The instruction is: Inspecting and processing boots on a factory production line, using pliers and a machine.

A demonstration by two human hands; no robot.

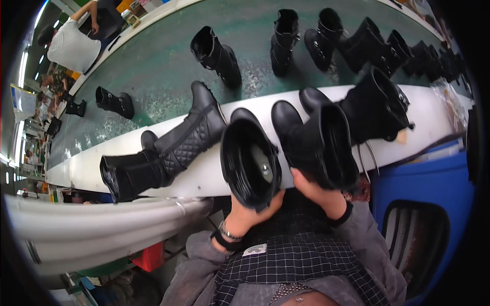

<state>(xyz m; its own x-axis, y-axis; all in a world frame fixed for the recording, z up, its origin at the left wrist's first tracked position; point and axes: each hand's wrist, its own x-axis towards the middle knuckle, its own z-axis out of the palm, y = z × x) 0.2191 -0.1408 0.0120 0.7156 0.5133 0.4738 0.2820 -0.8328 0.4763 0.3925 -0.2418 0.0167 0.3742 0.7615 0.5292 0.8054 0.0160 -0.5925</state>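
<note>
My left hand [253, 210] is wrapped round the shaft of a black boot [239, 163], below its wide opening. The boot's mouth faces me, and something pale with a small round shiny spot shows inside. My right hand [317, 193] grips a second black boot [305, 140] by its shaft, with the thumb on the near side. Its toe points away, over the white ledge. The two boots are side by side, and their shafts hide some of my fingers. Left of them, a tall black boot with a quilted shaft [186, 148] lies on the ledge.
More black boots [375, 104] lie at the right of the white ledge [429, 109]. Several others stand on the green conveyor belt [158, 71]. A blue bin [423, 178] is at my right, white rolls [102, 227] at my left. Another person [74, 48] sits at the far left.
</note>
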